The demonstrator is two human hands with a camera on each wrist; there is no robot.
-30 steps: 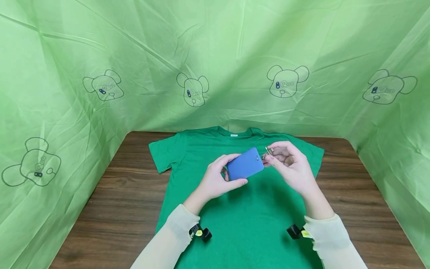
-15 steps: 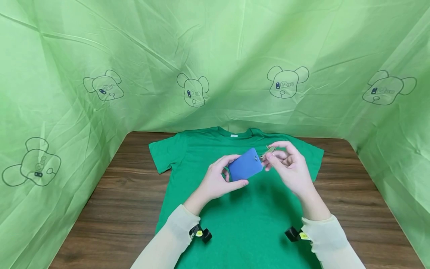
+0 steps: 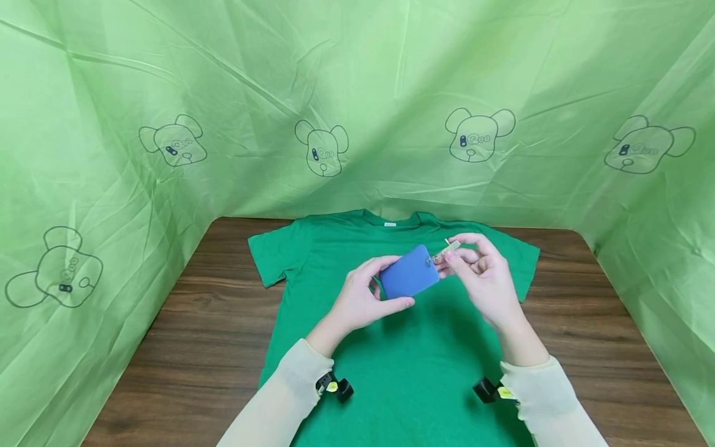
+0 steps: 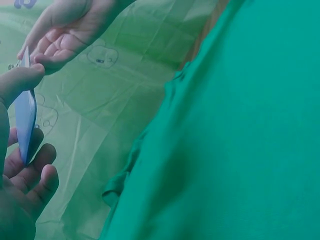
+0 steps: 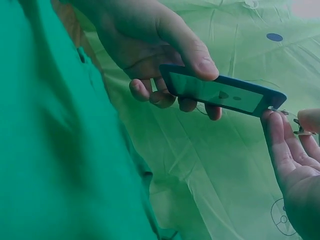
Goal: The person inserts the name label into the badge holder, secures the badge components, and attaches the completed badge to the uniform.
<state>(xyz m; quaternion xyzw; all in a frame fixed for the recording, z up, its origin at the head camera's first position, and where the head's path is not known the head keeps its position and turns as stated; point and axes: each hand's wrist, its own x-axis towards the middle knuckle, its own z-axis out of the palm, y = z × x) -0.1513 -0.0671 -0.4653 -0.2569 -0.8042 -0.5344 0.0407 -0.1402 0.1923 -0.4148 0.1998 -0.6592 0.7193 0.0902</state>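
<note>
A blue badge holder (image 3: pixel 408 273) is held above the shirt by my left hand (image 3: pixel 363 295), thumb along the near edge and fingers at the far edge. In the right wrist view its other side shows a clear window (image 5: pixel 215 95). My right hand (image 3: pixel 483 273) pinches a small metal clip (image 3: pixel 454 246) between thumb and forefinger, just off the holder's slotted end. The clip's strap meets the slot there; whether it is fastened, I cannot tell. In the left wrist view the holder (image 4: pixel 25 120) appears nearly edge-on, between the left thumb and fingers.
A green T-shirt (image 3: pixel 357 372) lies spread face up on the dark wooden table (image 3: pixel 206 347), collar away from me. Light green cloth walls (image 3: pixel 385 62) with bear-head drawings enclose the table at the back and sides.
The right hand has turned the metal clip and brought it slightly to the left, so its strap end now lies against the holder's slotted end. The left hand stays almost still.
</note>
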